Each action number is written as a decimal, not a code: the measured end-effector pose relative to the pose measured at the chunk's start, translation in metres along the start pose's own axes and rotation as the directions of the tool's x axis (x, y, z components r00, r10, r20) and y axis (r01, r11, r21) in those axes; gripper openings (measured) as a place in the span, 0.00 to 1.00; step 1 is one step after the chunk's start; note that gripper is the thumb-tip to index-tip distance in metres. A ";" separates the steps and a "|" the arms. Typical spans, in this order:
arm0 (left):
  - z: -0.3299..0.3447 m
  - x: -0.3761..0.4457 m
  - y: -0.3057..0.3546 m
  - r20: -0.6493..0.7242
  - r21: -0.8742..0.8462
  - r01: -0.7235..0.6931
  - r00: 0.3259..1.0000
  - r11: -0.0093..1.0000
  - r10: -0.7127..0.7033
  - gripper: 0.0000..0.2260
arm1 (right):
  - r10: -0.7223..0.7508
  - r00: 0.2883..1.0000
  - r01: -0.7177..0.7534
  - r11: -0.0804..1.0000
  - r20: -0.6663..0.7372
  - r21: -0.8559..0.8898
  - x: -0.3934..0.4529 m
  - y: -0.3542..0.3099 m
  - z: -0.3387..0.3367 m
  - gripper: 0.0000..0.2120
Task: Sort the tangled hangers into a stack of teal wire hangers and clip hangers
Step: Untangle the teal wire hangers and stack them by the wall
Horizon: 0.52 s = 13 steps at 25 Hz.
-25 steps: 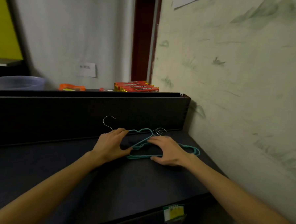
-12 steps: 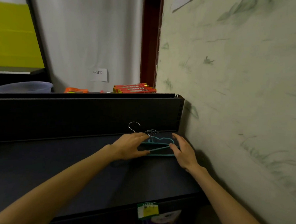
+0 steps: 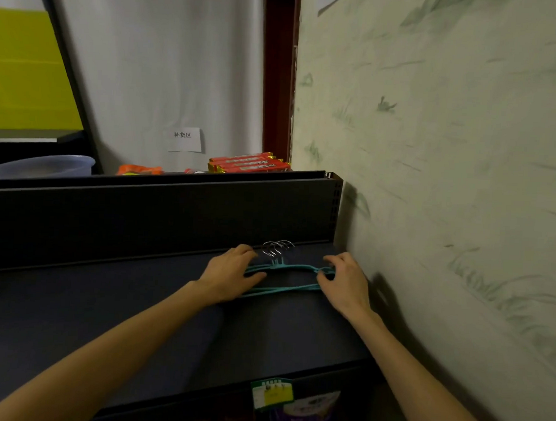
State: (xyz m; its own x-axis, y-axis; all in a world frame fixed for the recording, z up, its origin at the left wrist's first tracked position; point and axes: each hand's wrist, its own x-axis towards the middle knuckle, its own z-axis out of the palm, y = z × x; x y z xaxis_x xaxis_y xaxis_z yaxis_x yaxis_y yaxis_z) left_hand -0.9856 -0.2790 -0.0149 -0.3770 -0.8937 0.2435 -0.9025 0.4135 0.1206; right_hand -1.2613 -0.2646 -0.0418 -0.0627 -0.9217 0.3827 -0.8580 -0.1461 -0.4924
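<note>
Where the dark shelf (image 3: 167,327) meets the wall (image 3: 448,187), a stack of teal hangers (image 3: 286,276) lies flat, silver hooks (image 3: 277,248) bunched together and pointing at the back panel (image 3: 141,216). Left hand (image 3: 230,273): set on the stack's left end, fingers bent over the wires, thumb pressed in beneath them, so it grips the hangers. Right hand (image 3: 347,283): at the right end, just beside the wall, fingertips and thumb pinching the teal wire there. Count of hangers: cannot tell (several hooks overlap). Clip hangers: none can be made out. Behind the panel: red packets (image 3: 248,163), an orange packet (image 3: 138,170), a blue basin (image 3: 40,166), a paper label (image 3: 185,139) on the white sheet. On the shelf's front edge: a green and yellow tag (image 3: 272,393).
</note>
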 end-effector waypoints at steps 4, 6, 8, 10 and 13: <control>-0.008 -0.007 -0.019 0.047 -0.011 0.022 0.999 1.000 -0.021 0.14 | -0.008 1.000 0.006 0.999 0.028 0.047 0.004 -0.001 -0.003 0.16; -0.010 -0.005 -0.016 0.018 -0.001 0.018 1.000 1.000 -0.018 0.12 | -0.027 0.999 0.026 0.998 0.018 0.050 0.005 -0.001 -0.006 0.12; -0.013 0.002 -0.011 -0.041 0.034 0.020 0.999 0.999 -0.019 0.11 | -0.035 0.999 0.035 0.999 -0.011 0.041 0.004 -0.001 -0.010 0.09; -0.018 0.009 -0.005 -0.059 0.042 0.021 0.998 0.999 -0.019 0.11 | -0.043 0.999 0.045 0.998 -0.032 0.050 0.002 0.001 -0.015 0.07; -0.016 0.011 -0.003 0.048 0.061 -0.003 0.999 0.998 0.000 0.14 | -0.016 1.000 0.016 0.999 -0.010 0.042 -0.002 0.005 -0.020 0.08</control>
State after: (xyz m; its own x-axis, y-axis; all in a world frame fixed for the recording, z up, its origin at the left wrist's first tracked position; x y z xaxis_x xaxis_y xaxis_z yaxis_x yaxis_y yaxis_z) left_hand -0.9835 -0.2871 0.0023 -0.3863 -0.9011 0.1972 -0.9125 0.4046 0.0612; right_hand -1.2759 -0.2563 -0.0291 -0.0543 -0.9155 0.3986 -0.8367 -0.1762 -0.5186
